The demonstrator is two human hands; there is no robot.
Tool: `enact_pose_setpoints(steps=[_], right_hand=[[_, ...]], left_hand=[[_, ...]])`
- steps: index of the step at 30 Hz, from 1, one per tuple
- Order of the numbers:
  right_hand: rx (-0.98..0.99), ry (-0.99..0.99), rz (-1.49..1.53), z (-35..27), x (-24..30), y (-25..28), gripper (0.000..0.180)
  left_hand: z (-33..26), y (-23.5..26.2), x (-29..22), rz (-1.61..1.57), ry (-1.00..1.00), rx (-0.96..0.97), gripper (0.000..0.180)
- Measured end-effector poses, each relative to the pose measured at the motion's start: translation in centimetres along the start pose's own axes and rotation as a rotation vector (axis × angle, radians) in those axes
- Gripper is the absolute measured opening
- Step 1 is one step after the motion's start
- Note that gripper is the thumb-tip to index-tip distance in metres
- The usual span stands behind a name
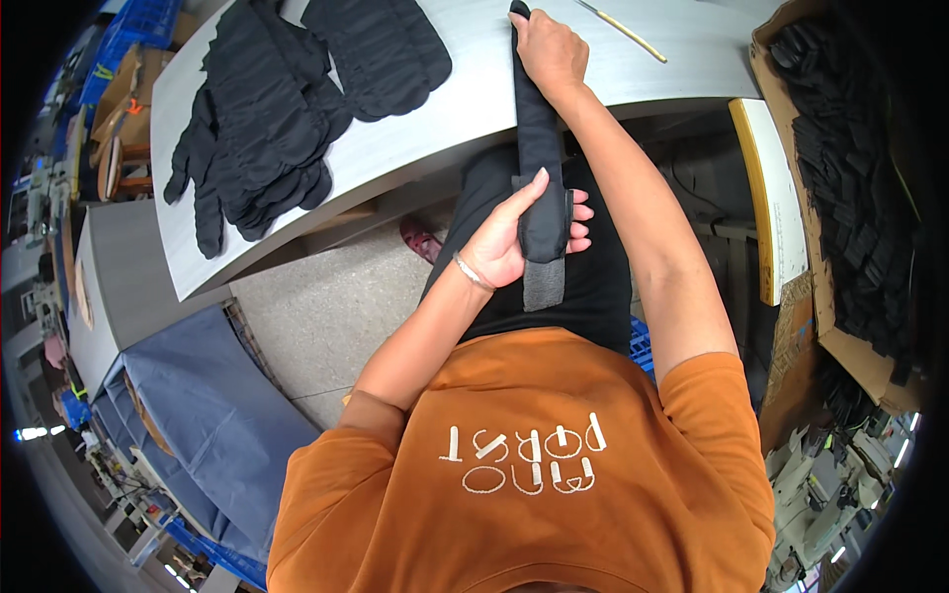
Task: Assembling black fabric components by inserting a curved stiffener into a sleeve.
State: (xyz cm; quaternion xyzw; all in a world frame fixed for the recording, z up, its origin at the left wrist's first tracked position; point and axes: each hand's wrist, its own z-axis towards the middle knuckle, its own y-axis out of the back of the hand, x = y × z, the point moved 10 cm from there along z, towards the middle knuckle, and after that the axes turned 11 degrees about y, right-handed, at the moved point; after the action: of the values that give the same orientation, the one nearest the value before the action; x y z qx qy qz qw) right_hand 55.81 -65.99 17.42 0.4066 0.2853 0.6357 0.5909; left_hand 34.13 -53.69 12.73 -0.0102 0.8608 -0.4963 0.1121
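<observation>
A long black glove (537, 138) stretches from the grey table (465, 109) down over its front edge to my lap. My right hand (549, 51) presses the glove's far end flat on the tabletop. My left hand (514, 232) grips the glove's cuff end below the table edge, thumb up along it. A grey strap tab (543, 284) hangs from the cuff under my left hand.
A pile of black gloves (267, 119) lies on the table's left part, with more gloves (381, 49) beside it. A thin stick (623, 30) rests at the far right. A cardboard box of black pieces (850, 178) stands at my right, a blue-covered bench (208, 415) at my left.
</observation>
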Motion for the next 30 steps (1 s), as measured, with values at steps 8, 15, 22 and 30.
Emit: enact_pose_setpoints(steps=[8,15,22,30], right_hand=[[0.042,-0.082,0.185,-0.6,0.7,-0.6,0.033],[0.042,-0.084,0.143,0.0,0.4,-0.7,0.033],[0.061,-0.15,0.354,-0.1,-0.3,1.5,0.047],[0.101,-0.456,1.06,-15.1,-2.1,7.7,0.038]], left_hand=[[-0.4,1.1,0.5,0.174,-0.069,-0.125,0.027],[-3.3,0.6,3.3,0.274,-0.082,-0.208,0.026],[-3.9,0.0,3.8,0.081,-0.02,-0.057,0.067],[-2.9,-0.7,0.0,0.101,-0.118,-0.02,0.058]])
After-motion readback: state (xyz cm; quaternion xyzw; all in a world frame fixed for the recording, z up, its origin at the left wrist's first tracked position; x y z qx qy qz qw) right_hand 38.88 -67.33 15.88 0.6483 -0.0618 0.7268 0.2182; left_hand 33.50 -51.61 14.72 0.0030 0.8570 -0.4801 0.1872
